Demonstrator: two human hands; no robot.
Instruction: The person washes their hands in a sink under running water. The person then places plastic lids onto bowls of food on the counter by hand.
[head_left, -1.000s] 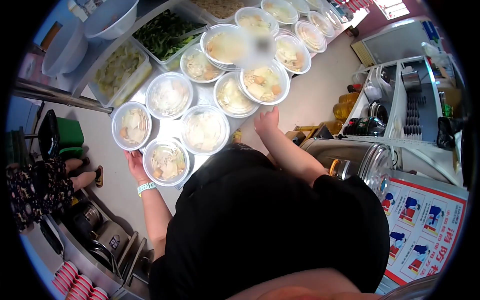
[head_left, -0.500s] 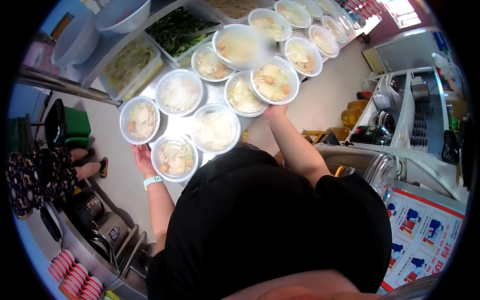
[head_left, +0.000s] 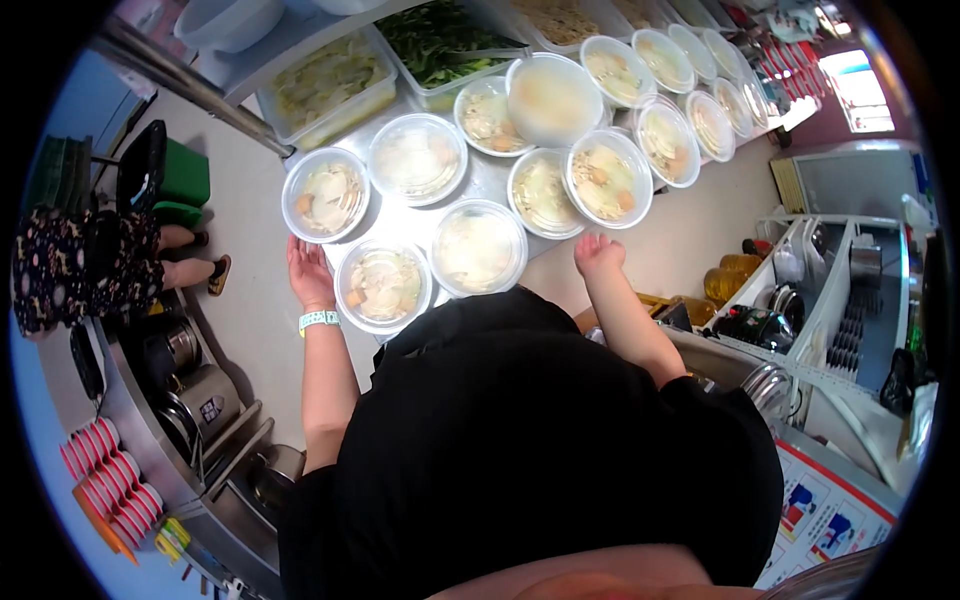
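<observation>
My left hand has its palm up and fingers stretched out at the table's edge. Its fingertips reach the near rim of a lidded clear plastic bowl of pale food with an orange-brown piece. Just below another lidded bowl, my right hand is loosely curled, with nothing visible in it. That bowl overlaps a neighbouring bowl. Between my hands stand a bowl with brown cubes and a bowl of pale contents. Farther back is a whitish-lidded bowl.
Tubs of pickled-looking vegetables and leafy greens line the table's back. More bowls run to the right. A person stands at the left near a green bin. A utensil rack is on the right.
My right hand has come away from the rim of the right-hand bowl and moved toward my body. My left hand stays by its bowl. The view has shifted and turned.
</observation>
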